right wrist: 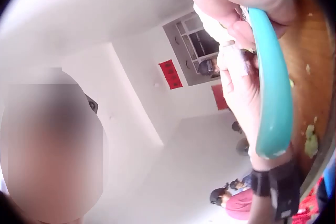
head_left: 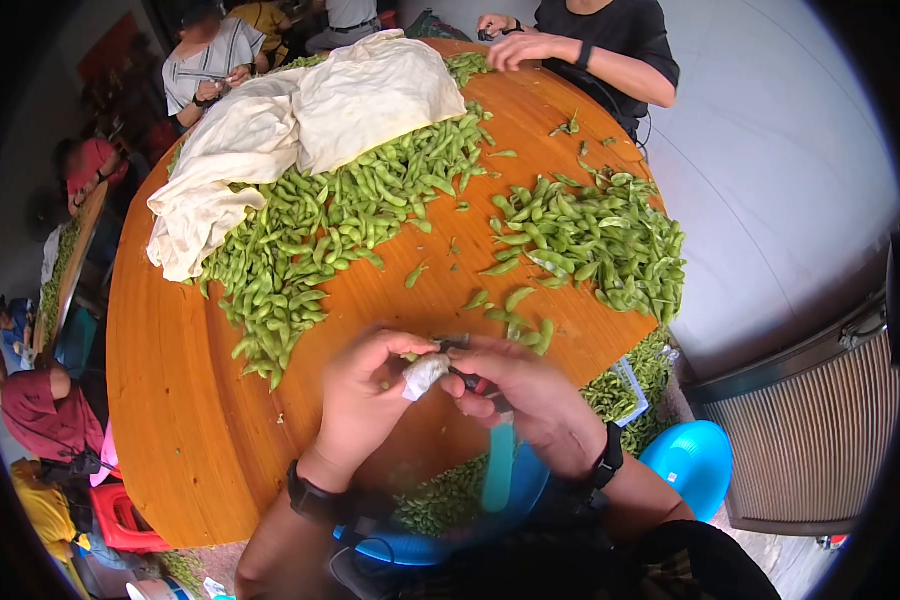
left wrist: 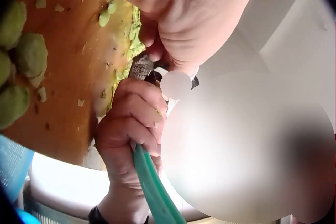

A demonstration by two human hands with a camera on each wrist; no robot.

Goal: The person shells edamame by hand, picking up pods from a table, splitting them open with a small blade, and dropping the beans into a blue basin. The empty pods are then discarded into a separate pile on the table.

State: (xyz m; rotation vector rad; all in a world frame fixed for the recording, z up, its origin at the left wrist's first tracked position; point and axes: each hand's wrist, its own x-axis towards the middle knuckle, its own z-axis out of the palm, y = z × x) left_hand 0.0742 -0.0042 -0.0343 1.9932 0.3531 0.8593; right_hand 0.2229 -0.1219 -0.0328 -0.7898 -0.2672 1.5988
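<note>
My left hand (head_left: 362, 400) is raised over the near table edge, fingers and thumb curled together around a small green soybean pod (head_left: 385, 382), mostly hidden. A white wrap (head_left: 426, 374) covers its thumb. Fingertips of my right hand (head_left: 535, 395) meet the left's. The right fingers grip a tool by its long teal handle (right wrist: 274, 92), which sticks out below the fist; hands largely cover its working end. Under both hands stands a blue basin (head_left: 530, 490) holding small green pieces. In the left wrist view the handle (left wrist: 152, 187) emerges from the curled right fingers.
Soybean pods (head_left: 320, 220) cover the round wooden table (head_left: 190, 400), partly under a cream cloth (head_left: 370, 105). Another pod heap (head_left: 610, 240) lies right. Beside the table are a blue round lid-like thing (head_left: 692, 465) and a red stool (head_left: 125, 515). People sit around the far side.
</note>
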